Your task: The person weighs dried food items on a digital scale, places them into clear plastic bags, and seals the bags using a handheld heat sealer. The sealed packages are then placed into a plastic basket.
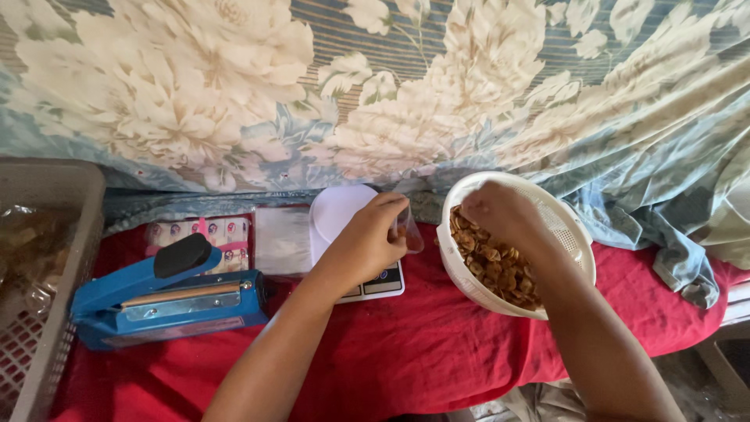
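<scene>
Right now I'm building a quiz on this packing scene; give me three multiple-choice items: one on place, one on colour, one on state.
1. Where is the right hand?
A. in the white basket
B. on the blue heat sealer
C. in the grey crate

2. What colour is the cloth under the things?
A. green
B. red
C. black

3. What does the left hand hold?
A. nothing
B. a spoon
C. a small clear bag

Answers: 1 A, the hand is over the brown snacks inside the basket. 2 B, red cloth shows around the scale. 3 C, the fingers pinch the bag.
</scene>
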